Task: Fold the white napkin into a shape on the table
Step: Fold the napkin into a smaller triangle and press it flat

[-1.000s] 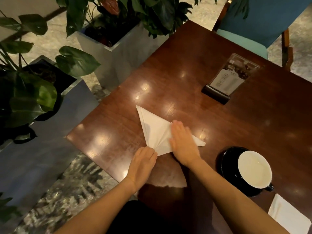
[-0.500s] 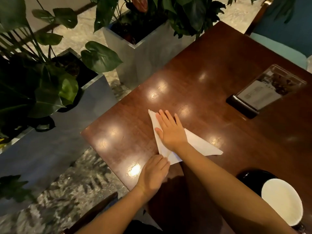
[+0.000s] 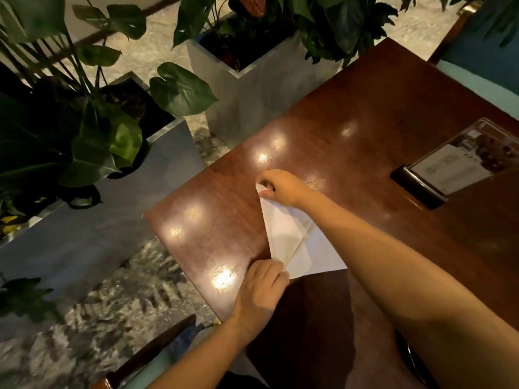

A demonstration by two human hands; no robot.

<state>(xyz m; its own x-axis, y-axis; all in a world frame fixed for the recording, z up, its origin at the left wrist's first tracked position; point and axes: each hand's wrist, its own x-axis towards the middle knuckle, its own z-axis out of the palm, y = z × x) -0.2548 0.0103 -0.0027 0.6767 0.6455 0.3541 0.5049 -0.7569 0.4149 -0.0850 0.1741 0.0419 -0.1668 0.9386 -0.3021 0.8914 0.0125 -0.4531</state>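
A white napkin (image 3: 286,237), folded into a long pointed triangle, lies on the dark wooden table (image 3: 351,141) near its left corner. My right hand (image 3: 280,186) reaches across to the napkin's far tip and pinches it with curled fingers. My left hand (image 3: 261,290) rests on the napkin's near corner, fingers bent down over the paper at the table's front edge. My right forearm crosses over the napkin's right side and hides part of it.
A clear menu stand (image 3: 455,161) on a black base sits at the right. Grey square planters (image 3: 252,88) with large green leaves (image 3: 92,141) stand on the floor left of the table. A teal chair (image 3: 483,60) stands beyond the far right corner.
My right hand slid up from the middle of the napkin to its far tip and curled onto it. My left hand stays at the near corner. The camera view shifted left.
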